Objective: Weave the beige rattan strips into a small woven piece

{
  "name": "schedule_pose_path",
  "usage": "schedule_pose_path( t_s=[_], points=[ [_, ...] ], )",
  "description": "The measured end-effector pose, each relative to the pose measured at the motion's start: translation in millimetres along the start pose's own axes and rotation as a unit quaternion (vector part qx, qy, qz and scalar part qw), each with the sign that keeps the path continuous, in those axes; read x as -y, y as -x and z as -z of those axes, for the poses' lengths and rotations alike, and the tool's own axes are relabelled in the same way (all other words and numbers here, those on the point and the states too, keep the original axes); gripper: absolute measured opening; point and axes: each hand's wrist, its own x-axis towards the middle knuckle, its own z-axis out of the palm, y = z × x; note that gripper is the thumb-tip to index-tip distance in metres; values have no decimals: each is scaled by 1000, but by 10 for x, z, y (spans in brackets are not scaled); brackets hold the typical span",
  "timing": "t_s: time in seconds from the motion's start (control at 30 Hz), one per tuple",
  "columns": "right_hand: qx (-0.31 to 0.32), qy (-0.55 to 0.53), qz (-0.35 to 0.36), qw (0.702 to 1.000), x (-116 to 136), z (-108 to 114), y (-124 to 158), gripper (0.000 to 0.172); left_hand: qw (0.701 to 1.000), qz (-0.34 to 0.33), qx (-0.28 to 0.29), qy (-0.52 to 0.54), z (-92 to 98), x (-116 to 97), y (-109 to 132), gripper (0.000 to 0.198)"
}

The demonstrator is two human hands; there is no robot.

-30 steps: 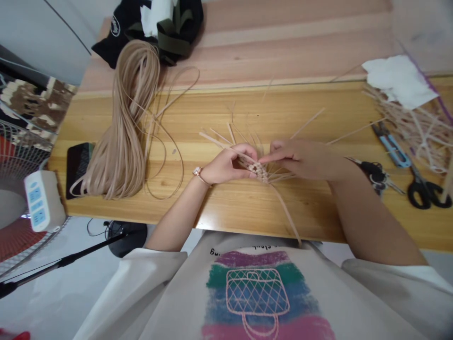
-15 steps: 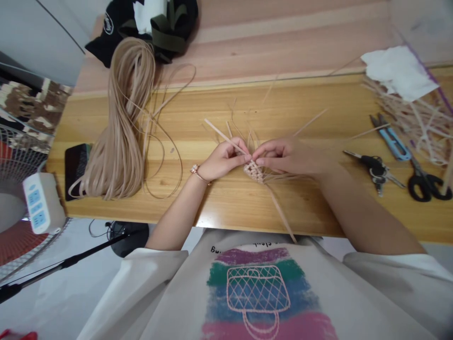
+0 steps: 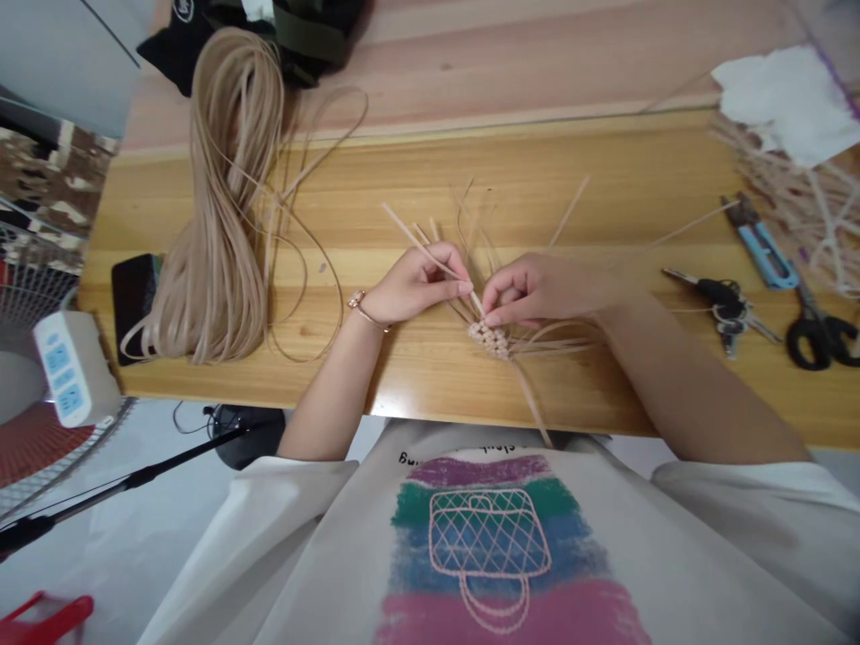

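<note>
A small woven piece [image 3: 489,340] of beige strips lies at the table's front, with loose strip ends fanning out around it. My left hand [image 3: 425,285] pinches a flat beige strip that runs from the upper left down to the weave. Just above the weave, my right hand [image 3: 528,291] is closed, thumb against fingers, at the lower end of that strip. More strips pass beneath my right hand and wrist. One long strip [image 3: 530,399] hangs toward the table's front edge.
A big beige strip coil [image 3: 232,206] and a phone [image 3: 134,300] lie left. On the right are keys [image 3: 729,309], blue-handled snips [image 3: 766,251], black scissors [image 3: 816,336], white tissue [image 3: 789,103] and loose strips [image 3: 806,197]. A power socket block [image 3: 73,367] stands beyond the left edge.
The view has shifted slightly. My hands have drawn a little apart, and my left hand has moved off the weave, along the strip. More of the woven piece shows.
</note>
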Motion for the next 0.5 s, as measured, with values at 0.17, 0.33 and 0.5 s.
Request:
schedule_pose_path(
  t_s=[0.17,0.33,0.5],
  points=[
    [-10,9,-16,1000,-1,-7,17,24,1000,11,17,7,-6,-56,24,31],
    [-39,22,-13,999,49,10,67,22,999,17,11,29,-12,-93,26,30],
    [-9,57,44,997,35,63,110,14,997,51,8,60,-13,-79,15,32]
  ],
)
